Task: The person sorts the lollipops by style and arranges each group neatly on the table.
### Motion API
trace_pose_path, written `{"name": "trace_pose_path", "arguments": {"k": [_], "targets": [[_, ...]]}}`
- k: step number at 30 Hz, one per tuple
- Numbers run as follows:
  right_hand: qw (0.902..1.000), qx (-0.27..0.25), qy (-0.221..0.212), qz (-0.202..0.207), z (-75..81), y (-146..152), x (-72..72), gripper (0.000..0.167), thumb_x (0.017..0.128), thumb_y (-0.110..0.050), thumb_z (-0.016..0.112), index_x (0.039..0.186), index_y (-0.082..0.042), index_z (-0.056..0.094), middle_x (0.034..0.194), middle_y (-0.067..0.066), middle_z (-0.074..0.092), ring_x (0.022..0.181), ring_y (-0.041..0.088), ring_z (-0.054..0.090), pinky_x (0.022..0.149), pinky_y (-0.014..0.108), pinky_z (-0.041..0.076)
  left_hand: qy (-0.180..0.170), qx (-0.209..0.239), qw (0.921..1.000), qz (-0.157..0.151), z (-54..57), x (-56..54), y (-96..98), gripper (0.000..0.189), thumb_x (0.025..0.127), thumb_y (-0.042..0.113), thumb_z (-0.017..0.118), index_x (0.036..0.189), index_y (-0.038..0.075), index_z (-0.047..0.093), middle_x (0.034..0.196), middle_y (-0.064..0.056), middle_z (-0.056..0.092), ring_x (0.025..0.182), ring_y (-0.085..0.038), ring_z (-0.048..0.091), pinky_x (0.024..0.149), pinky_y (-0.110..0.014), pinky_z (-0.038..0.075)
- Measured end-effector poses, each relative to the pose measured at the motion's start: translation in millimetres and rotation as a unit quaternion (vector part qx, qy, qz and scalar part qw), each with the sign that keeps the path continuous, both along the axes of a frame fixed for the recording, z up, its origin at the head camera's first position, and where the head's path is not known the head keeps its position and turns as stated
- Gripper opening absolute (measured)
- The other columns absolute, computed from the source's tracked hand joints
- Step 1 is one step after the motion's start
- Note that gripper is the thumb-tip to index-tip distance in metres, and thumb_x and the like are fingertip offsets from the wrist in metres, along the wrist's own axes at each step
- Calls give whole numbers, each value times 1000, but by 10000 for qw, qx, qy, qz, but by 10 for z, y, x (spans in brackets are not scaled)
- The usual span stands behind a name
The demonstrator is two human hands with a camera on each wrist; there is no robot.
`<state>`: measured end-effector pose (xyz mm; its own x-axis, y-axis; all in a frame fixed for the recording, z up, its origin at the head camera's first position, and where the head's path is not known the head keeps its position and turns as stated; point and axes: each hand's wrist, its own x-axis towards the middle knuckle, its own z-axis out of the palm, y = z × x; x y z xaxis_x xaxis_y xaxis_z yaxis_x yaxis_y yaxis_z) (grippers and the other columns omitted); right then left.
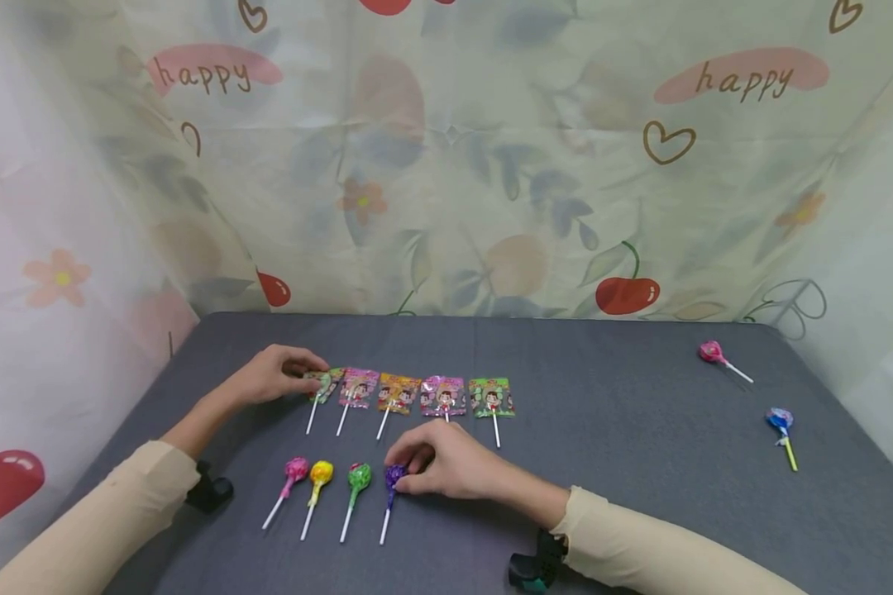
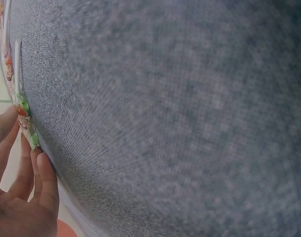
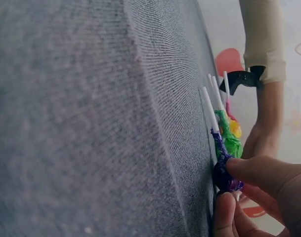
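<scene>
My left hand (image 1: 279,376) pinches the green-wrapped flat lollipop (image 1: 323,387) at the left end of the back row, its white stick pointing toward me. In the left wrist view thumb and fingers sit at the edges of that wrapper (image 2: 24,121). My right hand (image 1: 450,463) holds the purple lollipop (image 1: 394,478) by its round head, at the right end of the front row. In the right wrist view the thumb lies on the purple wrapper (image 3: 224,170). Left of it lie a green lollipop (image 1: 358,477), a yellow one (image 1: 321,473) and a pink one (image 1: 295,469).
Several flat-packet lollipops continue the back row: pink (image 1: 359,388), orange (image 1: 398,393), purple-pink (image 1: 442,397) and green (image 1: 492,397). Far right on the grey cloth (image 1: 610,430) lie a pink lollipop (image 1: 711,352) and a blue one with a yellow stick (image 1: 780,420). A printed curtain (image 1: 446,190) hangs behind.
</scene>
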<state>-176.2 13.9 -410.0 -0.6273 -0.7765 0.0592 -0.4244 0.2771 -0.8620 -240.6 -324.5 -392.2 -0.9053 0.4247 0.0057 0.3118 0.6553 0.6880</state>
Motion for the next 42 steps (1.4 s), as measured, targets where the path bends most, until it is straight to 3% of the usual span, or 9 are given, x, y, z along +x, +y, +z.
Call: {"name": "trace_pose_path", "arguments": {"k": [12, 33, 42], "targets": [[10000, -25, -39, -1, 0, -6, -1, 22, 84, -1, 82, 105, -6, 77, 95, -7, 72, 85, 10, 65, 78, 27, 52, -38, -12, 10000, 39, 4, 11, 9, 30, 96, 10, 73, 121, -5, 70, 116, -18, 69, 107, -34, 65, 81, -39, 53], [9999, 64, -115, 34, 32, -1, -13, 24, 82, 2, 83, 103, -8, 77, 92, -8, 70, 86, 13, 66, 72, 26, 52, -39, 62, 10000, 32, 6, 12, 10, 30, 96, 11, 73, 121, -5, 70, 116, -18, 69, 107, -34, 65, 77, -35, 53], [9998, -103, -68, 136, 65, 54, -42, 27, 82, 0, 83, 107, -5, 76, 100, -1, 71, 91, 16, 66, 76, 29, 54, -15, 15, 10000, 32, 5, 13, 6, 29, 96, 10, 73, 121, -5, 70, 116, -18, 70, 107, -34, 66, 78, -36, 53]]}}
